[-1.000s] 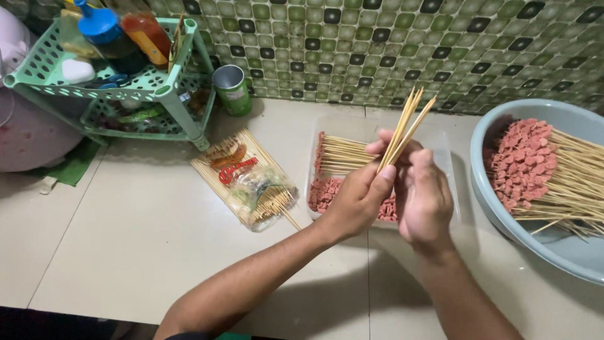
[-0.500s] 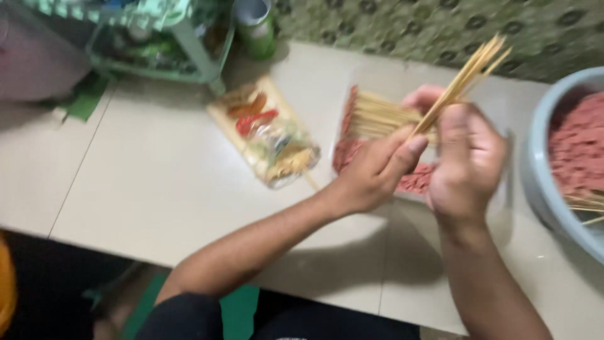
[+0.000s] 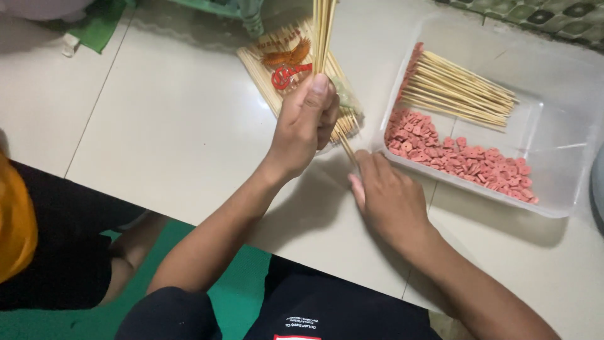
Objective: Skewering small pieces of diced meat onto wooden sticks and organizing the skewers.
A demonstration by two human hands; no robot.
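Observation:
My left hand (image 3: 306,123) grips a bunch of bamboo skewers (image 3: 323,34) that stand nearly upright, their lower ends near the tiled floor. My right hand (image 3: 388,198) rests palm down on the floor just below those ends, fingertips touching the tips of the skewers beside the corner of a clear plastic tray (image 3: 553,182). The tray holds loose skewers (image 3: 459,88) and many small red sausage slices (image 3: 453,154). Behind my left hand lies a printed plastic packet of skewers (image 3: 286,63).
A green plastic rack's leg (image 3: 251,19) stands at the top edge. A green cloth (image 3: 94,28) lies at the upper left. The rim of a grey basin (image 3: 599,189) shows at the right edge. I sit cross-legged in dark shorts on a green mat (image 3: 233,296).
The view has dropped and moved closer. My left hand now holds the skewer bunch upright over the floor, and my right hand has let go and lowered flat to the floor.

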